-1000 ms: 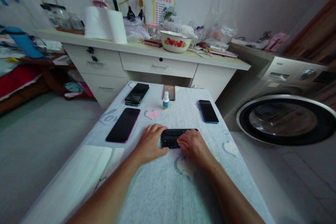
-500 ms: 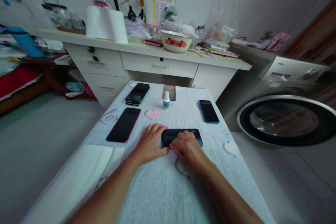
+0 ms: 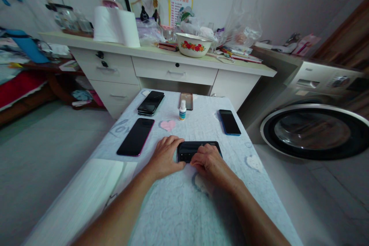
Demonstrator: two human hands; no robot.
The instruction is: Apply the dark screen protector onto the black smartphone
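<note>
My left hand (image 3: 165, 158) is spread in a wide C, thumb and fingers bracing the camera end of a glossy black rectangular phone (image 3: 188, 147), which lies back up on the pale blue patterned cloth (image 3: 178, 207). My right hand (image 3: 208, 160) is bunched, fingertips pinched together at the phone's near edge; can't tell whether anything sits between them.

Left hand (image 3: 165, 157) bracing one end of a black phone (image 3: 188, 147) lying back-up on the cloth-covered counter (image 3: 178, 207); right hand (image 3: 210, 162) resting bunched fingers on the phone; white-capped bottle (image 3: 182, 111) standing beyond, near brown-rimmed case (image 3: 188, 101); pink-edged phone (image 3: 135, 137) lying left, blue-edged phone (image 3: 230, 122) lying right
</note>
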